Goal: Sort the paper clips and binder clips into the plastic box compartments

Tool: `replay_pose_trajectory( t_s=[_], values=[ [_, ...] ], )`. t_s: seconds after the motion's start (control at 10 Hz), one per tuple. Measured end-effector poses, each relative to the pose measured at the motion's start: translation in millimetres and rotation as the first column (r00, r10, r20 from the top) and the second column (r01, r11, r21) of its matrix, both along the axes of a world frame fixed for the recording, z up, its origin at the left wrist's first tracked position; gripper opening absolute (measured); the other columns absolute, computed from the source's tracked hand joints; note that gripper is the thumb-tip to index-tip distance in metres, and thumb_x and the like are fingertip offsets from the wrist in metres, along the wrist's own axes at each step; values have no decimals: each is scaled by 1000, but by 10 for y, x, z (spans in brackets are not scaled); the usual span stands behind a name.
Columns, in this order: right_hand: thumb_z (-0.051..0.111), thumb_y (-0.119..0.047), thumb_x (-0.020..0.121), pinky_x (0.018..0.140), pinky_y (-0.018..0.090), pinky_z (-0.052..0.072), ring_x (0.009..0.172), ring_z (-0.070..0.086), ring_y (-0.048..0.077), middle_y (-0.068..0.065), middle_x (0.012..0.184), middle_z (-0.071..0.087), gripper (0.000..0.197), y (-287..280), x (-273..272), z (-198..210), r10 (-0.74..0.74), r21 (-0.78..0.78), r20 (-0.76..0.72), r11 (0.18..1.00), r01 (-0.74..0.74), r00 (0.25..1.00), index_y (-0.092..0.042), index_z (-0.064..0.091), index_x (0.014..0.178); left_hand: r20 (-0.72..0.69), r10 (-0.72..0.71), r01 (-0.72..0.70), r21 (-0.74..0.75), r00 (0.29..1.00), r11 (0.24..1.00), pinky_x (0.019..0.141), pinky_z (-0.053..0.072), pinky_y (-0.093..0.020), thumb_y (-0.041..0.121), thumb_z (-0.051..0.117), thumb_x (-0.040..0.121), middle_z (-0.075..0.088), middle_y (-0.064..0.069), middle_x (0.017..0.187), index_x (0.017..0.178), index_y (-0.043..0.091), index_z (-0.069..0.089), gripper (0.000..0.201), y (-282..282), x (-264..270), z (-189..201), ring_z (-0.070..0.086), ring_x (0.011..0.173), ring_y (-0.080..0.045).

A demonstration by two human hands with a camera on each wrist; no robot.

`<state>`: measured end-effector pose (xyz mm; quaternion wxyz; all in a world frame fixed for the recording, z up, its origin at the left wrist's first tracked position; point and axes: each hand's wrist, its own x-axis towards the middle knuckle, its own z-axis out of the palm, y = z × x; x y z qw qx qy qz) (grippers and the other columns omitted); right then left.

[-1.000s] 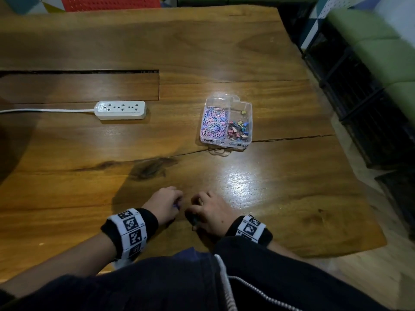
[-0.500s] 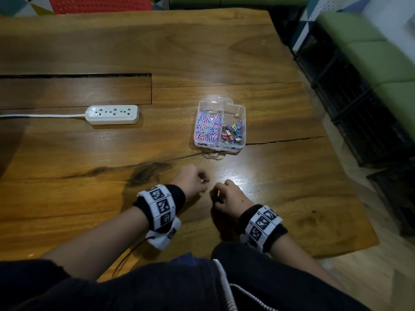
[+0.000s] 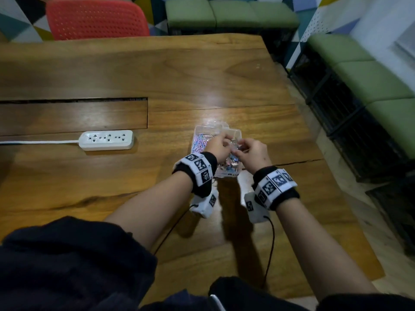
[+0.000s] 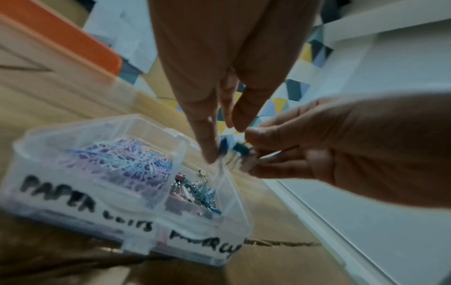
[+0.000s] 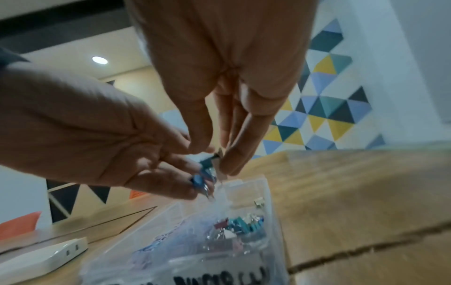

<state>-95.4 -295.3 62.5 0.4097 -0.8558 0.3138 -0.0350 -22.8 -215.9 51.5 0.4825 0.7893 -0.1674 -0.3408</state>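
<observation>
A clear plastic box (image 3: 234, 132) stands on the wooden table. Its left compartment holds pastel paper clips (image 4: 117, 160), its right one coloured binder clips (image 4: 192, 192). Both hands hover close together just above the binder clip side. My left hand (image 3: 219, 145) pinches a blue binder clip (image 5: 197, 183) at its fingertips (image 4: 209, 156). My right hand (image 3: 247, 149) pinches a teal binder clip (image 5: 210, 160) between thumb and fingers (image 5: 228, 167). In the head view the hands hide the clips they hold and much of the box.
A white power strip (image 3: 106, 140) lies left of the box, its cord running left. A long recess (image 3: 74, 115) cuts the table's left half. A crack (image 3: 298, 162) runs to the right edge. A red chair (image 3: 96, 19) and green benches (image 3: 231, 14) stand beyond.
Both hands have travelled from near the table's front edge forward to just above the box, carrying their clips. The head view has tilted up and closer.
</observation>
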Motion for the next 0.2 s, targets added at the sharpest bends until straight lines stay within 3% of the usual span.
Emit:
replay_pose_trajectory(
  t_s=[0.1,0.2],
  values=[
    [58,-11,86,83,21,43,105,57,22,14,121,59,39,-11,58,-67,-36,74,-17,997,37,999,-1,52,123,-73,-133,139,83,988,987,68,53,-37,-1,41,91,54,-20,125,138,14,33,50,-61,65,-39,59,84,-27],
    [55,-9,88,72,15,44,93,54,13,9,120,59,34,22,-100,-185,-91,125,9,988,89,996,-5,52,122,66,-205,188,201,977,961,74,48,-28,-3,42,89,46,-15,138,135,13,39,49,-7,39,-124,55,107,-26]
  ],
)
